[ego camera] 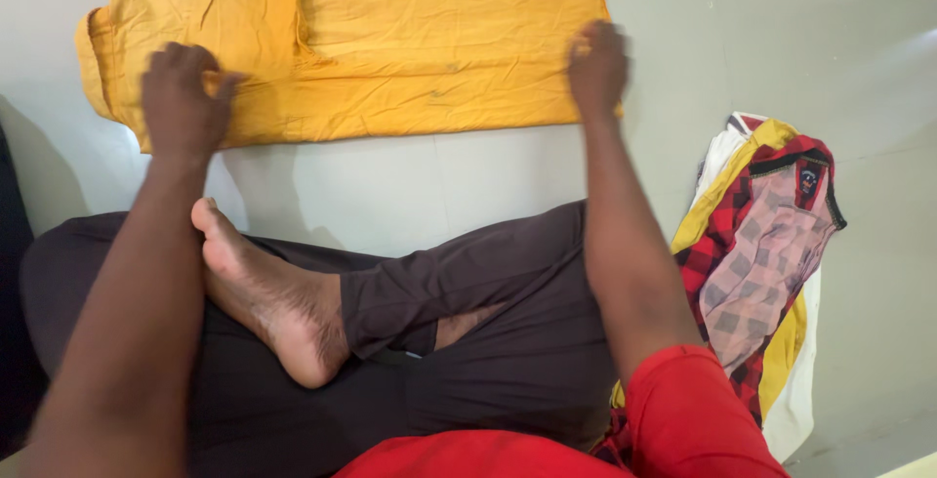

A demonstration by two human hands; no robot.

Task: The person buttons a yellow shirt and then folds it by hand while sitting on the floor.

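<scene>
The person sits cross-legged on a pale floor [410, 185], and a yellow garment [390, 39] lies spread flat on the floor in front of the legs. The garment is partly folded, with one layer lying over another, and its near edge runs almost straight from left to right.

The left hand [181, 97] rests on the near left corner of the yellow garment. Its fingers are bent and press down on the cloth, and the thumb seems to pinch the edge, so the hand is closed on the fabric. The right hand [597, 66] lies on the near right corner of the same garment. Its fingers are curled on the cloth edge too, though the picture is a little blurred there.

A bare foot [268, 292] rests on the dark trousers [508, 341] between the two arms. At the right of the person, just beside the knee, a small pile of folded clothes [761, 244] lies on the floor, with a red checked piece on top of yellow and white ones.
</scene>
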